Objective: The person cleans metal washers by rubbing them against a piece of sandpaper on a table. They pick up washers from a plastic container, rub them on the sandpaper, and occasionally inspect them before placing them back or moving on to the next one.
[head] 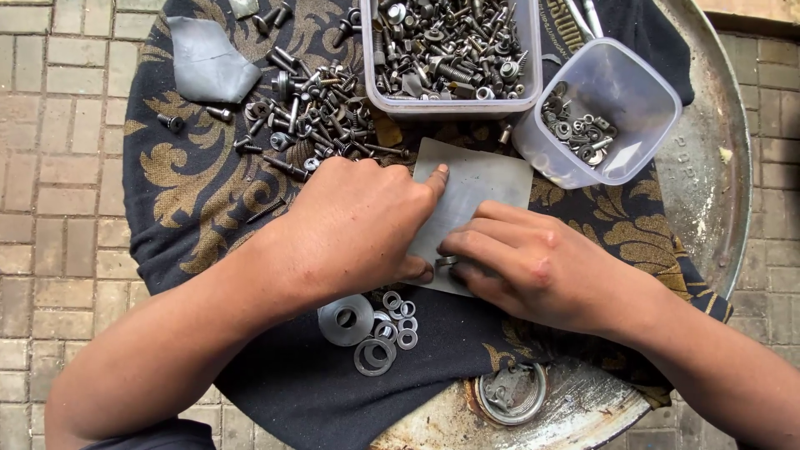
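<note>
- head view: your round metal table (708, 167), rusty and scuffed, sits on brick paving; a dark cloth (200, 192) with gold scrollwork drapes over most of it.
- two clear plastic tubs at the far side: the square tub (450, 104) brims with mixed bolts and screws, the tilted tub (612, 83) holds a few washers.
- a flat grey card (483, 183) lies mid-cloth; your left hand (358, 229) presses it down, fingers half curled, gripping nothing.
- your right hand (529, 267) pinches a small metal ring (447, 261) at the card's near edge; sorting looks under way.
- next you'd likely need a steady pinch and a short carry to the washer pile (375, 325) just below.
</note>
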